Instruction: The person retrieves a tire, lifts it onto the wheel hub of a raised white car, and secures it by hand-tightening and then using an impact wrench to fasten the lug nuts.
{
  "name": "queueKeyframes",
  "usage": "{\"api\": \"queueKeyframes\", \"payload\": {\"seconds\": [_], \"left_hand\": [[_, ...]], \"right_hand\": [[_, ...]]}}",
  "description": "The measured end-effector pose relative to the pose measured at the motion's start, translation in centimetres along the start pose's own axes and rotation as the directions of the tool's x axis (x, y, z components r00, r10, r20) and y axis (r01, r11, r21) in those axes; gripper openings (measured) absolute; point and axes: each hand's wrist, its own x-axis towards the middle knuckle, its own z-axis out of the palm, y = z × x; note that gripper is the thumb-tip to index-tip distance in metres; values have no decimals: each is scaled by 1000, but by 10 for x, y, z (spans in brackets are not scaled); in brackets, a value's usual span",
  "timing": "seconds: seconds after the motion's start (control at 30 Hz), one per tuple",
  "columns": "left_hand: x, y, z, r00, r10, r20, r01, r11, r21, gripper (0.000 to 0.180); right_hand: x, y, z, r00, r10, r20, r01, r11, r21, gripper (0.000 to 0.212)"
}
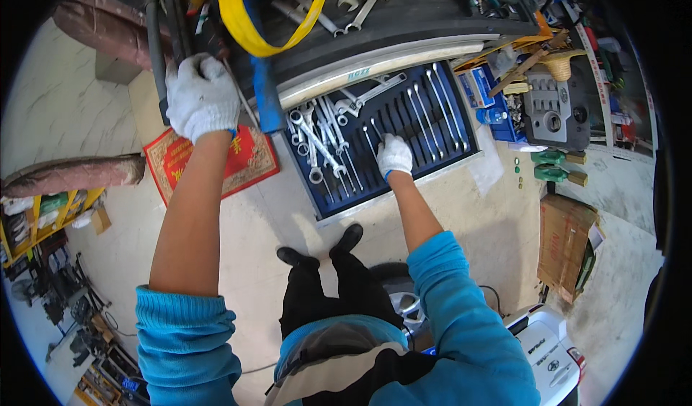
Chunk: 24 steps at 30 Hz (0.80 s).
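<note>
Sitting over the mid part of the open drawer (432,173), the gloved R hand (396,155) is the nearer one to the slim wrench (369,138); the L hand (203,97) is well apart, past the drawer's L edge, up at the L end of the tool cart (432,51). The slim wrench lies just L of the R fingertips, long axis running approx. from the drawer's far edge to its front edge, leaning a bit, far end toward the L. A second wrench (375,127) shows btwn it and the hand, w/ a similar lean. R fingers curl down w/ little gap showing; can't tell if they've hold of anything. L fingers bend over by the black bar (156,53); can't tell if they grip it, palm side's hidden.

Looks: thin, shiny silver metal vs. dark blue lining. Nearer the drawer's R edge, long silver wrenches (428,120) lie roughly parallel; toward the L edge there's a loose wrench pile (316,142), pcs. overlapping at mixed angles.
</note>
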Motion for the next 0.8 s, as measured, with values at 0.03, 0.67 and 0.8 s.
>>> {"api": "queueKeyframes", "payload": {"seconds": [0.03,0.67,0.8], "left_hand": [[-1,-1,-2,1000,-16,8,16,1000,25,29],[0,-1,1,1000,-3,-9,3,1000,-1,30],[0,-3,-2,1000,-11,8,11,1000,-10,30]], "right_hand": [[-2,-3,-2,1000,-15,-14,15,1000,21,21],[-11,0,-8,997,29,-68,-20,991,133,28],[-1,-13,-9,998,53,20,-53,998,-23,26]]}}
